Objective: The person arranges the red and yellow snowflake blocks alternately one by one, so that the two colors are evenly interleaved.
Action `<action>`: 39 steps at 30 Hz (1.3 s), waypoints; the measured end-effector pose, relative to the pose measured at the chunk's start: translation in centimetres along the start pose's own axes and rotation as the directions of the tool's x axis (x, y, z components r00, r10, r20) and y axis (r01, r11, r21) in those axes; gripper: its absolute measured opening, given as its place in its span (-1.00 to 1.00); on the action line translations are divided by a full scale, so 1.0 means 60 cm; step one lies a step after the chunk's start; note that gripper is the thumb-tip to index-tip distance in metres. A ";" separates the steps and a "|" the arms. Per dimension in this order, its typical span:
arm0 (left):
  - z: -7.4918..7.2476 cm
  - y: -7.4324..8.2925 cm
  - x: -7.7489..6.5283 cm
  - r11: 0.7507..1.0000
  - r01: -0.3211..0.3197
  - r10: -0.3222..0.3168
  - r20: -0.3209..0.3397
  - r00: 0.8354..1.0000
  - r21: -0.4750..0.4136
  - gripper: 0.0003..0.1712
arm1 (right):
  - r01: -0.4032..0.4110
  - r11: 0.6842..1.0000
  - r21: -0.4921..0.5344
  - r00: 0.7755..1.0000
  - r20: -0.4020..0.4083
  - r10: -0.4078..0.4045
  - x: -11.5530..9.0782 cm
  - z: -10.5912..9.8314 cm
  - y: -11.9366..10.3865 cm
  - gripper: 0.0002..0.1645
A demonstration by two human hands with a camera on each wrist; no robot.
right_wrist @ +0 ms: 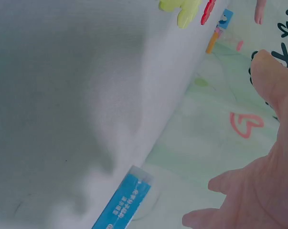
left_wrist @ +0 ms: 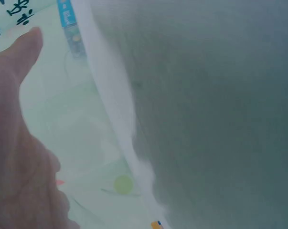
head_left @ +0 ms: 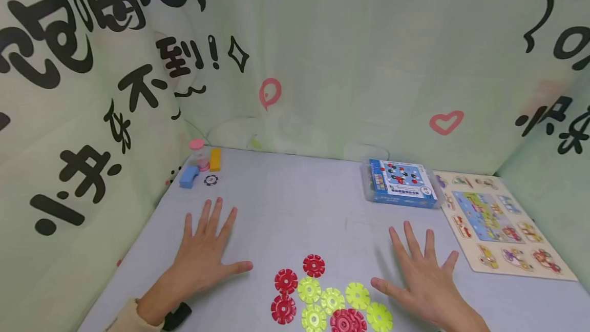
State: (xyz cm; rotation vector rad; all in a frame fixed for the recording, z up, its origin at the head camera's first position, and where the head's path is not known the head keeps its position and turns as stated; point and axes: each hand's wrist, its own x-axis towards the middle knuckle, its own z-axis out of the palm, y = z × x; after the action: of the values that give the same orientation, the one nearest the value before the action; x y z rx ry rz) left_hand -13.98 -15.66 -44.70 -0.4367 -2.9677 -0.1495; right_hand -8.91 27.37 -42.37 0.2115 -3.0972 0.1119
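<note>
My left hand point(head_left: 203, 252) has its fingers spread, palm toward the white table point(head_left: 295, 209), and holds nothing. Across from it, my right hand point(head_left: 424, 283) is spread in the same way and is also bare. Between the two, near the front, lie several notched plastic discs: red ones such as the red disc point(head_left: 286, 282) on the left, and yellow-green ones such as the yellow-green disc point(head_left: 357, 295) nearer my right thumb. A stacked-looking red disc point(head_left: 348, 320) sits low among them, partly cut off by the frame. Neither hand touches a disc.
At the back right stands a blue box point(head_left: 403, 183) in a clear case, beside a wooden picture puzzle board point(head_left: 507, 229). The far left corner has a pink-capped bottle point(head_left: 200, 157), a yellow block point(head_left: 215, 160), a blue block point(head_left: 188, 177) and a round chip point(head_left: 211, 180). Printed curtains point(head_left: 322, 65) enclose the table.
</note>
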 end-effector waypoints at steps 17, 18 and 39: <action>-0.014 0.076 0.088 0.766 -0.412 0.538 0.140 0.831 -0.493 -0.30 | 0.242 0.902 0.358 0.947 0.117 -0.300 0.008 0.002 -0.041 -0.43; -0.013 0.087 0.102 0.743 -0.446 0.581 0.149 0.800 -0.500 -0.34 | 0.257 0.893 0.370 0.937 0.132 -0.325 0.010 0.003 -0.046 -0.46; 0.036 0.183 0.214 0.655 -0.564 0.746 0.315 0.587 -0.502 -0.54 | 0.496 0.834 0.243 0.829 0.154 -0.538 0.042 0.018 -0.162 -0.48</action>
State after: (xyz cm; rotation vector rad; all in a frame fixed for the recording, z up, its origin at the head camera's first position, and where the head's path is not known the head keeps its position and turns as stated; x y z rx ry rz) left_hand -23.22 -1.33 -44.03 -1.8864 -2.9470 -0.5611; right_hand -10.11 17.33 -42.65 1.1361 -3.0925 0.3958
